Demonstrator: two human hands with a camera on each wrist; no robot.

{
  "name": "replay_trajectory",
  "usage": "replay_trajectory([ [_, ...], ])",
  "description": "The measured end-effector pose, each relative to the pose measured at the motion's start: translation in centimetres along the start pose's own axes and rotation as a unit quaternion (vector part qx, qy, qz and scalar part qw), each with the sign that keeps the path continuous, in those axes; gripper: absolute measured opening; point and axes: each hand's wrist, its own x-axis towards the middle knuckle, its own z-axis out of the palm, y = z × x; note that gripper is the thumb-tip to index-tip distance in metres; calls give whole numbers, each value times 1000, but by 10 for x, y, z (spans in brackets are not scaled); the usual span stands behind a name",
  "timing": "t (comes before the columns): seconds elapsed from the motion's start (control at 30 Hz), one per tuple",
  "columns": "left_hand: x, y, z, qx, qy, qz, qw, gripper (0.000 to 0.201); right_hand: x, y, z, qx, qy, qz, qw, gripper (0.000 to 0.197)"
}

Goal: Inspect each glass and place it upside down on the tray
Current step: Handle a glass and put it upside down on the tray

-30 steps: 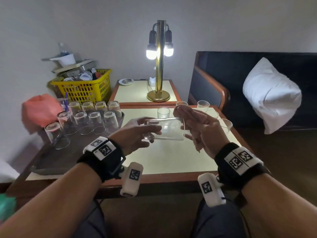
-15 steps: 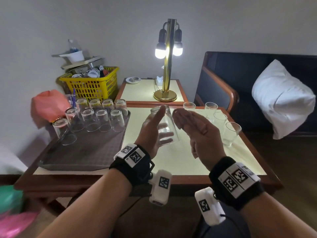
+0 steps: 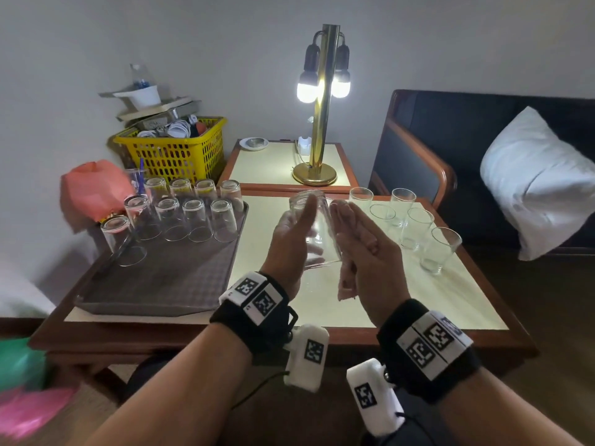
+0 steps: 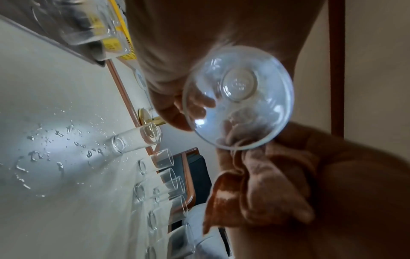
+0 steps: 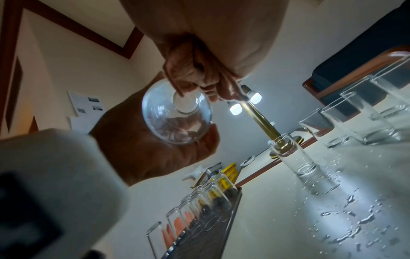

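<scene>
My left hand (image 3: 297, 243) grips a clear glass (image 3: 318, 233) above the table's middle, tilted with its base up and rim toward me. Its open rim faces the camera in the left wrist view (image 4: 238, 98). My right hand (image 3: 363, 243) holds a brownish cloth (image 3: 346, 284) against the glass's right side. The cloth (image 4: 255, 184) is bunched in that hand. A dark tray (image 3: 154, 284) at the left carries several glasses (image 3: 193, 217) standing upside down. Several upright glasses (image 3: 415, 226) stand at the table's right.
A lit brass lamp (image 3: 318, 156) stands on the side table behind. A yellow basket (image 3: 174, 152) and a pink bag (image 3: 93, 188) lie past the tray. Water drops (image 4: 44, 149) spot the tabletop. A dark sofa with a white pillow (image 3: 534, 185) is at the right.
The glass has turned from lying level between my hands to base up, rim down. My right hand has come against its side with the cloth.
</scene>
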Motion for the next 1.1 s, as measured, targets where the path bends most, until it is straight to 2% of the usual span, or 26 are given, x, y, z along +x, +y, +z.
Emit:
replay_trajectory([
  [0.07,1,-2,-1,0,-13,-14,1000,53,0,0,0,23,6,24,999,37],
  [0.13,2,-1,-5,41,-64,-24,997,45,9,2,-3,36,30,42,998,36],
  [0.2,2,-3,-6,61,-88,-5,994,45,14,-1,-6,23,53,40,998,34],
  [0.3,4,-5,-4,22,4,26,999,60,-2,-10,5,-24,25,1,999,36],
  [0.33,5,-5,-3,8,11,17,1000,61,-7,-10,8,-17,12,7,1000,39],
  [0.4,5,-7,-3,10,-37,-10,999,59,1,-4,6,-7,19,19,1000,46],
  [0.47,5,-6,-2,42,-88,-10,995,57,13,1,-1,-2,46,26,999,50],
  [0.53,9,-3,-3,41,-63,8,997,63,10,2,1,-27,34,4,999,43],
  [0.6,12,-2,-4,10,-24,17,1000,64,-3,0,9,-45,-11,-18,999,41],
  [0.63,12,-3,-4,1,-29,2,1000,61,-3,1,10,-50,-15,-23,998,43],
  [0.73,9,-10,1,40,-92,-23,995,64,20,5,-1,-91,43,-33,994,42],
  [0.83,11,-11,3,-7,-45,5,999,60,14,7,1,-132,17,-68,989,46],
  [0.9,12,-10,2,-45,-42,-26,998,60,5,13,4,-139,-1,-72,988,48],
  [1.0,12,-15,7,12,-92,-35,995,57,22,14,-6,-105,55,-25,993,49],
  [1.03,14,-16,8,23,-86,-18,996,59,23,13,-6,-101,64,-17,993,49],
  [1.1,15,-10,10,3,-43,11,999,60,10,11,2,-130,35,-43,990,44],
])
